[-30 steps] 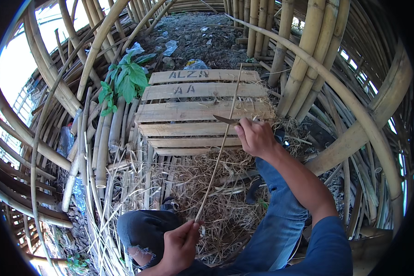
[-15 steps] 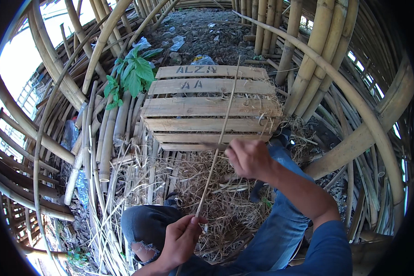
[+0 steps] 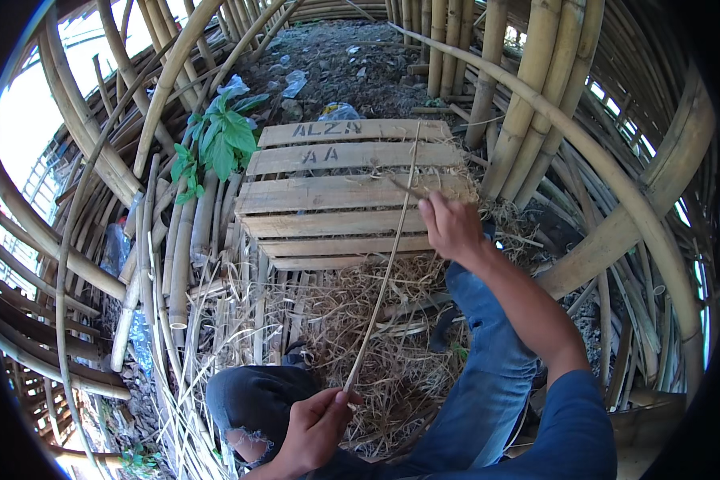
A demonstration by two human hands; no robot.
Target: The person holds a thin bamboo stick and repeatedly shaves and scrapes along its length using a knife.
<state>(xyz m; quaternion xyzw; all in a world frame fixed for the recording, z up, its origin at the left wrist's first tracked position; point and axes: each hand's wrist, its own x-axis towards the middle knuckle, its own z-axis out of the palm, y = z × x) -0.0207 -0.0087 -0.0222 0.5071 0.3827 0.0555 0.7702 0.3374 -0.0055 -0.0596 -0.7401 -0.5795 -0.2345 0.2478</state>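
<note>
A long thin bamboo strip [image 3: 385, 280] slants up and away from my left hand [image 3: 318, 426], which pinches its near end between thumb and fingers. My right hand [image 3: 454, 227] is closed around the handle of a knife [image 3: 405, 188], whose dark blade points left and lies across the strip in its upper part. Most of the knife's handle is hidden in my fist. Beneath the strip's far half sits a slatted wooden crate [image 3: 320, 192] with dark lettering on its upper slats. Curled shavings [image 3: 360, 320] lie on the crate's right side and in a pile between my legs.
Bamboo poles [image 3: 188, 264] lie in heaps on the left, beside a leafy green plant [image 3: 226, 140]. Upright poles [image 3: 542, 96] and a bent pole [image 3: 600, 152] stand at the right. My knees [image 3: 252, 404] flank the shavings. Rubble ground [image 3: 336, 60] with plastic scraps stretches behind the crate.
My right hand has moved up and slightly right along the strip with the knife. My left hand has stayed on the near end, slightly lower in the picture. The whole view has shifted a little.
</note>
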